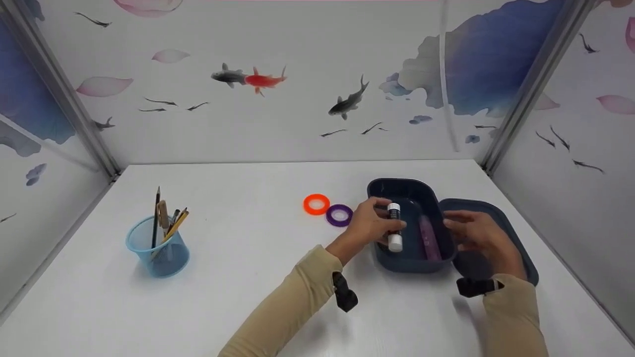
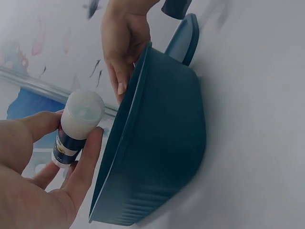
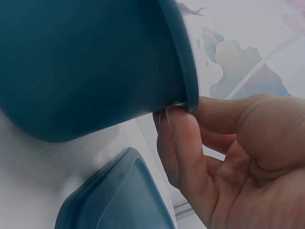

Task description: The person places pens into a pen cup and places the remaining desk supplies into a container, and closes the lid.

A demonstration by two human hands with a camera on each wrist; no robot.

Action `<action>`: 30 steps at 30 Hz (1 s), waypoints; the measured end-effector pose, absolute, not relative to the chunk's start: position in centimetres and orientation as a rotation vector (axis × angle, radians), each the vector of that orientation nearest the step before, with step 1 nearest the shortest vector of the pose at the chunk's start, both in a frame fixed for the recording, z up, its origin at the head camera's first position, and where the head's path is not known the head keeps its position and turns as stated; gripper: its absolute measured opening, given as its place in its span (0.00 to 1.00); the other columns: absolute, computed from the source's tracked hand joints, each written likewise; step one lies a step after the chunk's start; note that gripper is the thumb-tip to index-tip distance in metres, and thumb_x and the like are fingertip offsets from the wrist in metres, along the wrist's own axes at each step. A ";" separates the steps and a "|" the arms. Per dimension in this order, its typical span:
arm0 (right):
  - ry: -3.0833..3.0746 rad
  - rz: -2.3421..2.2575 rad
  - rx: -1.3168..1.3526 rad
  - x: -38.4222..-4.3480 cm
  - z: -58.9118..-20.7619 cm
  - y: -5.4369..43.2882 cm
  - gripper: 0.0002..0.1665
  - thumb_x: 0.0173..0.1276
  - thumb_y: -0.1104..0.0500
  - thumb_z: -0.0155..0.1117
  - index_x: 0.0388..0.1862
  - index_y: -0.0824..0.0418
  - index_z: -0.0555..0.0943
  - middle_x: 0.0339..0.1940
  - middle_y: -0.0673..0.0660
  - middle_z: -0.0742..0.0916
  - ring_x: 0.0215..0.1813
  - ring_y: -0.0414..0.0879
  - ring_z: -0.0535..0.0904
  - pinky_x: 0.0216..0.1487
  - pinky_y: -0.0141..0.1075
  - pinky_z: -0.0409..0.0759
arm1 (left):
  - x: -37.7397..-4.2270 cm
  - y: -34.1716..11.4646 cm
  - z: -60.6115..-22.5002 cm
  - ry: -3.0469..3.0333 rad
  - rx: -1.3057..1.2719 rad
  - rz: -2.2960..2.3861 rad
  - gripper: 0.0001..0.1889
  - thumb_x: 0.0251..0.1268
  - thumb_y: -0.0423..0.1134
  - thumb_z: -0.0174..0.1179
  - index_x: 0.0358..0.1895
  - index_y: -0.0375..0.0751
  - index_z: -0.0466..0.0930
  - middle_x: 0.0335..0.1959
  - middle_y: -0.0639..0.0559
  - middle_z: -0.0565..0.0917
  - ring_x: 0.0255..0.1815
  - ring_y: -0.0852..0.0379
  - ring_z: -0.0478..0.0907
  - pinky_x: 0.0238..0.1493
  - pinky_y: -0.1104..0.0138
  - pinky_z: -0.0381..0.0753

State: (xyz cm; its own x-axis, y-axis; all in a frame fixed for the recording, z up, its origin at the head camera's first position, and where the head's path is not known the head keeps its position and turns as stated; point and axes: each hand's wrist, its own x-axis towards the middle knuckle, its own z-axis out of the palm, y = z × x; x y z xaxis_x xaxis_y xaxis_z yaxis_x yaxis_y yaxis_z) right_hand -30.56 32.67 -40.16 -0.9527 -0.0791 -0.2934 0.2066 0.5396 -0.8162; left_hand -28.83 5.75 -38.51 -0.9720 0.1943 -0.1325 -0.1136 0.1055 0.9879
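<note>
My left hand [image 1: 368, 224] pinches a white glue stick [image 1: 394, 228] with a dark label, holding it over the left part of a dark blue box [image 1: 412, 265]. In the left wrist view, the glue stick [image 2: 82, 117] sits between thumb and fingers, beside the box wall [image 2: 157, 129]. At the box's right side, my right hand [image 1: 488, 240] grips the rim; the right wrist view shows its fingers [image 3: 186, 131] against the rim's edge. Inside the open box lies a long purple item [image 1: 428, 238], its kind unclear.
The dark blue lid [image 1: 516, 238] lies right of the box, partly under my right hand. An orange ring [image 1: 304, 204] and a purple ring [image 1: 329, 221] lie to the left. Farther left stands a light blue cup [image 1: 171, 258] with pencils and other tools. White walls surround the table.
</note>
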 end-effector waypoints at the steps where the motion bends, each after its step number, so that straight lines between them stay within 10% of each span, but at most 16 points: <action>1: 2.486 -1.376 0.112 -30.6 -40.2 32.7 0.39 0.76 0.45 0.58 0.78 0.61 0.63 0.72 0.68 0.74 0.52 0.41 0.81 0.47 0.35 0.85 | -28.7 6.1 -38.6 2.131 0.078 1.971 0.31 0.53 0.31 0.74 0.62 0.43 0.74 0.52 0.43 0.84 0.44 0.50 0.87 0.39 0.53 0.90; 30: 2.452 -1.420 0.130 -30.5 -40.4 32.6 0.38 0.76 0.45 0.57 0.78 0.59 0.62 0.73 0.66 0.74 0.55 0.43 0.83 0.49 0.36 0.84 | -27.7 10.1 -40.0 2.112 0.052 2.048 0.29 0.58 0.26 0.69 0.62 0.40 0.70 0.55 0.39 0.80 0.44 0.47 0.86 0.33 0.55 0.90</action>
